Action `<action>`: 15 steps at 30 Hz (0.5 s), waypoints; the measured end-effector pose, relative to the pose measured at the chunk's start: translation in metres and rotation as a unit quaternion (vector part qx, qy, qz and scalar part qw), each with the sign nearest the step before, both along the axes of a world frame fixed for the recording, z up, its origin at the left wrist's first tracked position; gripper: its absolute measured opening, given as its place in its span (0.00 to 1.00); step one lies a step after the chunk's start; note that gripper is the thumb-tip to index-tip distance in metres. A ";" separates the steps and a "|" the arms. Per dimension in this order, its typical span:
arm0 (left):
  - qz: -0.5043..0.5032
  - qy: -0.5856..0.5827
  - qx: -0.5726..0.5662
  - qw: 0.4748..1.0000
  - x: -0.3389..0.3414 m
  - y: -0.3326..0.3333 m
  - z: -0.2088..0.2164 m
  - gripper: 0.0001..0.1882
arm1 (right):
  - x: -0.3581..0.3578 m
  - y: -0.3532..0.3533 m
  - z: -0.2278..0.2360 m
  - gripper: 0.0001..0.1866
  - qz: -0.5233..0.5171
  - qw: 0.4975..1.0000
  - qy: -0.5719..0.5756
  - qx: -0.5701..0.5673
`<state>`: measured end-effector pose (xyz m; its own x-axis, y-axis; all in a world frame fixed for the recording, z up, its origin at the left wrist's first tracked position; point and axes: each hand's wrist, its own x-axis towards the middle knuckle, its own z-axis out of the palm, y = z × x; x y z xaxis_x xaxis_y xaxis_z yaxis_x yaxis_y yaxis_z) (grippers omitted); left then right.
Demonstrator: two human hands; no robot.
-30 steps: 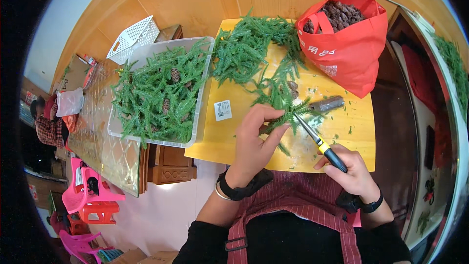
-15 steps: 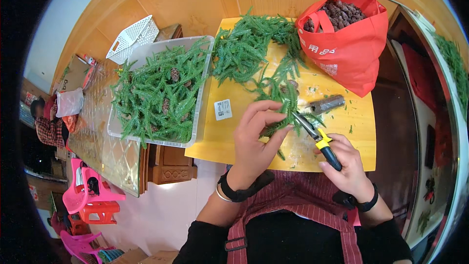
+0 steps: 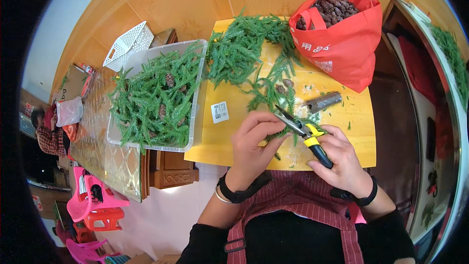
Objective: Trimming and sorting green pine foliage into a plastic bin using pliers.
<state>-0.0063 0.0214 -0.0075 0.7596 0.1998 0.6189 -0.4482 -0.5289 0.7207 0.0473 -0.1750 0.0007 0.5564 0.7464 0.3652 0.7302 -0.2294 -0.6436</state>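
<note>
My left hand (image 3: 255, 143) pinches a green artificial pine sprig (image 3: 291, 105) over the near part of the yellow board; its fingers partly cover the sprig. In my right hand (image 3: 343, 160) is a pair of pliers (image 3: 317, 149) with black and yellow handles. The plier jaws are spread apart and point up and left, close by my left fingertips. Just beyond them lie small pine cones (image 3: 288, 83) among loose greenery. To their right, a dark bundle in clear wrapping (image 3: 324, 101) rests on the board.
A clear plastic bin (image 3: 194, 117) of pine sprigs and cones stands left. Behind are a heap of pine branches (image 3: 234, 51) and a red bag (image 3: 342, 56) full of pine cones. A white label (image 3: 220, 112) lies on the yellow board (image 3: 215, 142). Another person (image 3: 50, 139) is far left.
The pliers have swung left and their jaws have opened wider, now nearer my left fingertips. My right hand has shifted slightly left. My left hand keeps its pinch.
</note>
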 end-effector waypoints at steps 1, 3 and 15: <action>0.007 -0.006 0.007 1.000 0.000 0.001 -0.002 0.11 | 0.000 0.001 0.001 0.14 -0.001 1.000 0.000 0.001; 0.013 -0.011 0.014 1.000 0.000 0.002 -0.004 0.11 | -0.001 0.003 0.003 0.15 -0.011 0.998 -0.056 -0.006; 0.001 0.023 0.002 1.000 -0.004 0.004 0.000 0.13 | 0.007 -0.005 0.006 0.13 0.123 0.923 0.363 0.024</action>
<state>-0.0099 0.0252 -0.0078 0.7865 0.1990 0.5846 -0.4144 -0.5320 0.7385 0.0540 -0.1803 0.0068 0.4834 0.8754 -0.0006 0.1287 -0.0717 -0.9891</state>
